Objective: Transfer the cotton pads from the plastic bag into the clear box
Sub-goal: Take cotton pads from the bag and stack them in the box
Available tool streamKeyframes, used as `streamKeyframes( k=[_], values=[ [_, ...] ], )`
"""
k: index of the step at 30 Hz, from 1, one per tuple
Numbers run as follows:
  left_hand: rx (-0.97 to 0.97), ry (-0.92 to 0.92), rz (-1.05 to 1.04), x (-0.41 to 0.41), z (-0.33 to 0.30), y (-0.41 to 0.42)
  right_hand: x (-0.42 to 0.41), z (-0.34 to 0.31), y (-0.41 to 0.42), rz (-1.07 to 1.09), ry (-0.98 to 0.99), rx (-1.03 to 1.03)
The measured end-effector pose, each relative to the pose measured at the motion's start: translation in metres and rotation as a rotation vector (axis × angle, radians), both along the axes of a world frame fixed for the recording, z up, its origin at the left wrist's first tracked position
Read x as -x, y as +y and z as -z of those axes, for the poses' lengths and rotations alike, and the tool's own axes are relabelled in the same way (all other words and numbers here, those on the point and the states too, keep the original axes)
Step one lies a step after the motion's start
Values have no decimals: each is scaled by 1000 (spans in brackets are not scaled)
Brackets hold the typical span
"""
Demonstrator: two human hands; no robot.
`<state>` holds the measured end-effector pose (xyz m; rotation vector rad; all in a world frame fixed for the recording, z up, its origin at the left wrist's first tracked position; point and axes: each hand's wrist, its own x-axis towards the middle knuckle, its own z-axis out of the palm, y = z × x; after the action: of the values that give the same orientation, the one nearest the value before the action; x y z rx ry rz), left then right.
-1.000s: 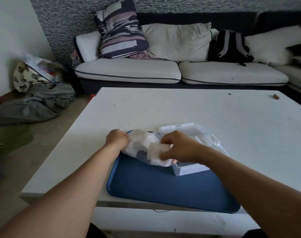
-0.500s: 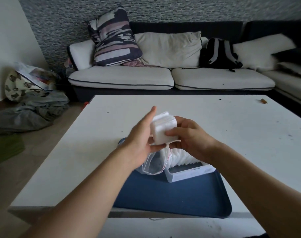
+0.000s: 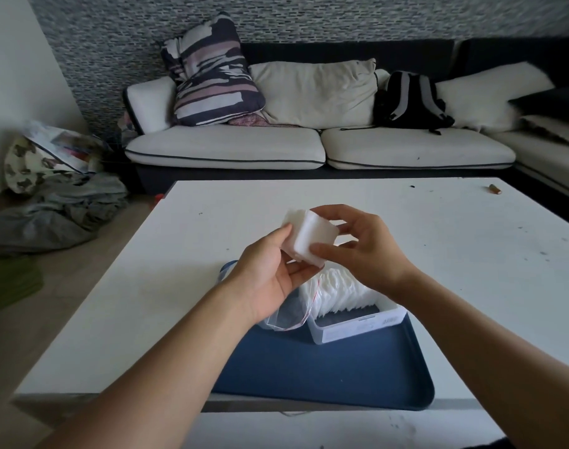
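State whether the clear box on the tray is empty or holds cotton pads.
Partly filled: a row of cotton pads stands inside the clear box, whose near end is bare.

hands: the left hand [image 3: 270,273] and right hand [image 3: 362,251] held a white stack of cotton pads [image 3: 310,236] up over the table [image 3: 438,254]
box: the clear box [image 3: 357,325] sat on the blue tray [image 3: 325,377] near the table's front edge, with pads inside
bag: the plastic bag [image 3: 284,315] lay just beside the box

White cotton pads [image 3: 312,236], navy tray [image 3: 341,377], red-edged clear bag [image 3: 284,319], striped cushion [image 3: 212,72]
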<state>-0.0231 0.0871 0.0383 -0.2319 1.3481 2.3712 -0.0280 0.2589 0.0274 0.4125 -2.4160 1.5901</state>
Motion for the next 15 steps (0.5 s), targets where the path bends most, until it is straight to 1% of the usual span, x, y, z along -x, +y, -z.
streamKeyframes(
  k=[2,4,10,15],
  values=[
    [18,4,-8,2,0,0,0,-1,1,-17,-24,59],
    [55,18,-10,2,0,0,1,-2,0,-54,-87,161],
    [80,39,-12,3,3,0,2,-2,3,-59,-91,194],
    [85,52,-55,5,2,-3,1,-8,13,-207,-192,311]
  ],
)
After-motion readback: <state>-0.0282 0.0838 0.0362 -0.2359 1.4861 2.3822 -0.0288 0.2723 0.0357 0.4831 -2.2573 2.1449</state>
